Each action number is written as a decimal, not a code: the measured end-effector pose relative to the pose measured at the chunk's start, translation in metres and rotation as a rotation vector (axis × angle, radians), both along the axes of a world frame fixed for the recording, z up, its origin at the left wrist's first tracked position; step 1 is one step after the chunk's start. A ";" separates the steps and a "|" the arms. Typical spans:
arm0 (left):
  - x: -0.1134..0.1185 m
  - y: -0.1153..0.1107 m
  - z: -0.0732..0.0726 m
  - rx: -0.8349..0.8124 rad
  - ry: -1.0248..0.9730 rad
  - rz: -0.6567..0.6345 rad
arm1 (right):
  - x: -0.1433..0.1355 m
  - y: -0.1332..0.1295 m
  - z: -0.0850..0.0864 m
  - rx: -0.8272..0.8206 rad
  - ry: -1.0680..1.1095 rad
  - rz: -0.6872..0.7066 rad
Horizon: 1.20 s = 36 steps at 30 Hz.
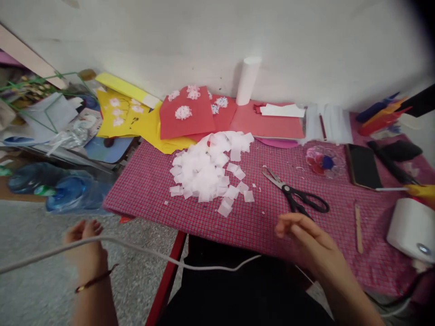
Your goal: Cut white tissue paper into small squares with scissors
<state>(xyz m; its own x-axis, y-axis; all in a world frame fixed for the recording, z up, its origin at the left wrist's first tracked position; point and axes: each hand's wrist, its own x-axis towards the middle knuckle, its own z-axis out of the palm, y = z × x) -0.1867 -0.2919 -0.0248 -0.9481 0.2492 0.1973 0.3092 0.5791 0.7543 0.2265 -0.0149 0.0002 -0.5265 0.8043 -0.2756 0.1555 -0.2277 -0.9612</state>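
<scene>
My left hand point(86, 246) hangs in the air left of the table, slightly blurred, its fingers loosely bent and apart, with nothing visible in them. A white cable point(152, 252) passes in front of it. Over the table's front edge, my right hand point(307, 237) is loosely curled and holds nothing visible. Just beyond it lie black-handled scissors point(288, 189), blades slightly apart and pointing away to the left. A loose pile of small white paper squares point(204, 170) covers the middle of the checked cloth point(142, 181).
Red cards point(200, 122) and yellow cards point(115, 122) with paper flowers lie behind the pile, near a white roll point(248, 81). On the right are a flower-shaped dish point(314, 163), a phone point(363, 166), a wooden stick point(358, 228) and a white device point(413, 231).
</scene>
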 end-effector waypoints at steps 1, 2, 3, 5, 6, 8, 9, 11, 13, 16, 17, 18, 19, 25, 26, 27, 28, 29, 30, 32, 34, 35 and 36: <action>0.005 0.005 0.010 0.060 0.061 0.153 | 0.010 0.009 -0.005 0.104 -0.092 -0.038; 0.011 0.015 0.019 0.110 0.079 0.197 | 0.020 0.017 -0.009 0.201 -0.179 -0.056; 0.017 0.028 0.026 0.113 0.081 0.156 | 0.028 0.026 -0.013 0.296 -0.262 -0.062; 0.024 0.061 0.036 0.023 0.009 -0.063 | 0.039 0.040 -0.015 0.465 -0.410 -0.014; 0.026 0.079 0.037 -0.039 -0.044 -0.201 | 0.043 0.046 -0.015 0.535 -0.464 0.027; 0.027 0.108 0.036 -0.188 -0.127 -0.420 | 0.046 0.052 -0.013 0.638 -0.527 0.099; 0.026 0.118 0.033 -0.252 -0.149 -0.466 | 0.046 0.054 -0.012 0.673 -0.536 0.111; 0.024 0.130 0.028 -0.354 -0.163 -0.521 | 0.046 0.055 -0.011 0.708 -0.535 0.091; 0.023 0.133 0.026 -0.390 -0.173 -0.562 | 0.046 0.055 -0.012 0.731 -0.540 0.055; 0.021 0.131 0.028 -0.290 -0.246 -0.561 | 0.047 0.056 -0.013 0.782 -0.585 0.061; 0.019 0.131 0.029 -0.231 -0.272 -0.534 | 0.048 0.058 -0.014 0.800 -0.606 0.071; 0.016 0.131 0.030 -0.173 -0.287 -0.498 | 0.048 0.059 -0.014 0.817 -0.627 0.080; 0.013 0.132 0.031 -0.123 -0.285 -0.462 | 0.048 0.060 -0.015 0.834 -0.645 0.084; -0.013 0.150 0.034 -0.103 -0.200 -0.412 | 0.050 0.066 -0.019 0.891 -0.683 0.127; -0.016 0.155 0.036 -0.125 -0.169 -0.408 | 0.051 0.066 -0.020 0.892 -0.688 0.137; -0.019 0.161 0.041 -0.160 -0.116 -0.406 | 0.051 0.067 -0.020 0.893 -0.694 0.143; -0.021 0.168 0.046 -0.202 -0.044 -0.406 | 0.052 0.067 -0.021 0.894 -0.697 0.145; -0.023 0.175 0.052 -0.245 0.034 -0.412 | 0.052 0.068 -0.021 0.896 -0.696 0.141; -0.023 0.185 0.060 -0.287 0.101 -0.428 | 0.052 0.068 -0.021 0.893 -0.696 0.137; -0.019 0.208 0.074 -0.343 0.173 -0.506 | 0.053 0.070 -0.022 0.886 -0.697 0.132; -0.009 0.239 0.086 -0.382 0.193 -0.664 | 0.052 0.072 -0.023 0.882 -0.710 0.147; -0.002 0.257 0.091 -0.400 0.210 -0.774 | 0.052 0.072 -0.023 0.882 -0.721 0.159; 0.006 0.276 0.094 -0.404 0.249 -0.896 | 0.051 0.073 -0.024 0.881 -0.732 0.174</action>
<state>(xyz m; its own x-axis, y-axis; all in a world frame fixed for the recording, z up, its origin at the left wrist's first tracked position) -0.1807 -0.0157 0.0690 -0.3226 0.9404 0.1072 0.8766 0.2541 0.4087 0.2774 0.0583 -0.0239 -0.5951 0.8014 0.0596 0.7038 0.5556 -0.4426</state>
